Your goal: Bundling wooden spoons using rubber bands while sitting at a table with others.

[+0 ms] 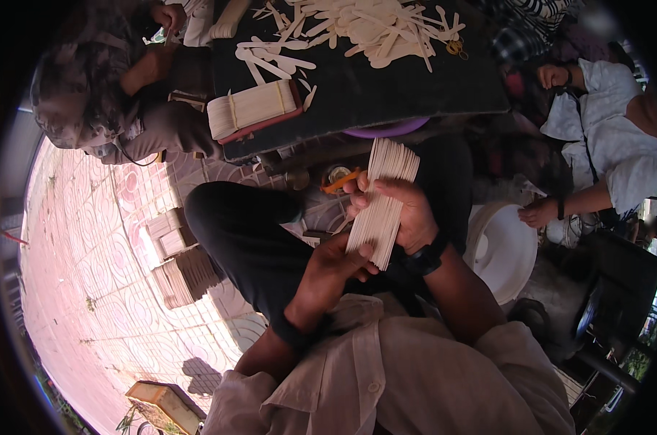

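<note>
Over my lap I hold a thick stack of thin, pale wooden spoons (393, 161), standing edge-on and tilted a little to the right. My left hand (328, 267) closes round its near end, with the thumb lying on the edges. Higher up, my right hand (414, 216) wraps the stack from the right, thumb across the top. Beyond my knees, a banded bundle of wooden spoons (252, 107) lies in a red tray (264, 127) at the dark table's (386, 94) near left corner. A heap of loose wooden spoons (375, 29) covers the table's far part.
A white bucket (508, 250) stands right of my legs, near a co-worker's hand (538, 212). Another person sits at the far left. A purple basin (393, 129) shows under the table edge. Stacked bundles (185, 277) and a wooden box (165, 406) rest on the paving; yellow rubber bands (455, 48) lie on the table.
</note>
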`<state>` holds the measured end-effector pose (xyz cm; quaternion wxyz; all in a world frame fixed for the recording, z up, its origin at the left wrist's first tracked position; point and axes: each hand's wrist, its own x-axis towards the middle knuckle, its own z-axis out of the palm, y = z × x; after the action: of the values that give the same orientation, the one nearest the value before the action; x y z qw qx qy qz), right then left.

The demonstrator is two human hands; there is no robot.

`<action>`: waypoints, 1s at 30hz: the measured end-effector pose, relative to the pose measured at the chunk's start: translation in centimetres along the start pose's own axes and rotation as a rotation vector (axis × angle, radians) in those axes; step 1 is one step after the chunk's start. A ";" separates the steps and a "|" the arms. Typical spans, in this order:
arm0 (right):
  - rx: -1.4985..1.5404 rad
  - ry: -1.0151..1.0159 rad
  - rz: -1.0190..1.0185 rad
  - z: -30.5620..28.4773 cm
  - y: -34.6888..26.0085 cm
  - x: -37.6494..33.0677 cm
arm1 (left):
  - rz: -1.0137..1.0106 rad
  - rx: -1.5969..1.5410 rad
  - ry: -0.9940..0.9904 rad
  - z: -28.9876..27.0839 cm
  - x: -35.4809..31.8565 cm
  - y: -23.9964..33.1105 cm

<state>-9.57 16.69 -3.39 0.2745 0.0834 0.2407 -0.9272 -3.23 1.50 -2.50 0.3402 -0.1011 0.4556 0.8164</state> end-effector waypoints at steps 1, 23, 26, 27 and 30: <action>-0.028 -0.005 -0.025 0.0 -0.1 0.1 | 0.014 0.012 0.024 -0.1 0.0 0.0; -0.205 0.146 -0.217 0.0 -7.8 1.3 | 0.423 0.432 0.122 0.1 6.8 14.0; -0.158 0.078 -0.246 -1.1 -10.1 3.0 | 0.440 0.584 0.113 1.3 11.4 17.7; -0.160 0.079 -0.265 -1.0 -10.9 3.5 | 0.424 0.675 0.108 1.5 13.0 18.6; -0.123 0.028 -0.273 -2.0 -13.3 5.5 | 0.585 1.141 0.229 1.6 19.3 18.9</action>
<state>-21.42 24.82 -1.37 0.1470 0.0458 0.3098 -0.9383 -29.67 5.04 2.03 0.0534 0.1373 0.8596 0.4892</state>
